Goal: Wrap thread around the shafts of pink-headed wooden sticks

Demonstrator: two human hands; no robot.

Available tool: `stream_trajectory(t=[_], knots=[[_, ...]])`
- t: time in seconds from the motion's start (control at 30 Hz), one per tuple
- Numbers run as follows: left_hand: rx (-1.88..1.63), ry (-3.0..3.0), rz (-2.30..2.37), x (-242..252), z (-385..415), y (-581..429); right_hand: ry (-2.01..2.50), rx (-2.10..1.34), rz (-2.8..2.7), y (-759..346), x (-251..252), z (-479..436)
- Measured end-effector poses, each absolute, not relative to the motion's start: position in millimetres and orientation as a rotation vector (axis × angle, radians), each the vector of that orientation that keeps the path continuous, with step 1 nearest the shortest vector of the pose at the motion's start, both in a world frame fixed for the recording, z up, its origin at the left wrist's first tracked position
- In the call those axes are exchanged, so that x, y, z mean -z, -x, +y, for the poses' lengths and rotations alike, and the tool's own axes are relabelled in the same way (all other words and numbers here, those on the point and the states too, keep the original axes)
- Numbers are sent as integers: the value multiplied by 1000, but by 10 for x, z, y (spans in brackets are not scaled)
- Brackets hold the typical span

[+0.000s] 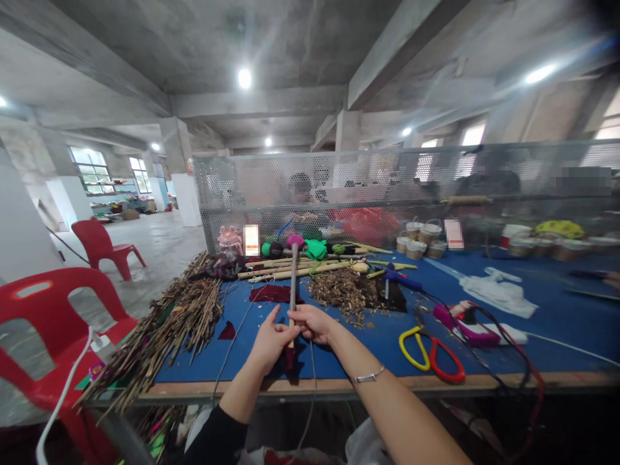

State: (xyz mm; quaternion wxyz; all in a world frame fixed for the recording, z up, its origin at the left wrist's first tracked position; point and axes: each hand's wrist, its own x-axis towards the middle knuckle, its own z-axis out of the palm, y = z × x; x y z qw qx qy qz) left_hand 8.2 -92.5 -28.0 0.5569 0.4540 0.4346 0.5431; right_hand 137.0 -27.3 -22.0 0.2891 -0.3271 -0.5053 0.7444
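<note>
Two hands, left hand (pixel 269 341) and right hand (pixel 310 322), pinch a thin upright bamboo stick (pixel 293 284) above the blue worktop (pixel 368 349); brown twig bundle (pixel 169 323) lies left, yellow-and-red scissors (pixel 431 354) right.

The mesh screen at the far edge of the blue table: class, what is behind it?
Behind the mesh screen a seated person shows dimly, with red material beside them. The mesh and blur hide what that person's hands are doing and most of what lies further right.
</note>
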Motion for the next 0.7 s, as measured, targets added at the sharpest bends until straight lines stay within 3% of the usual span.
stream_trajectory(t=[0.7], knots=[[-1134, -899, 883, 247, -969, -63, 822, -2067, -1384, -1379, 199, -298]])
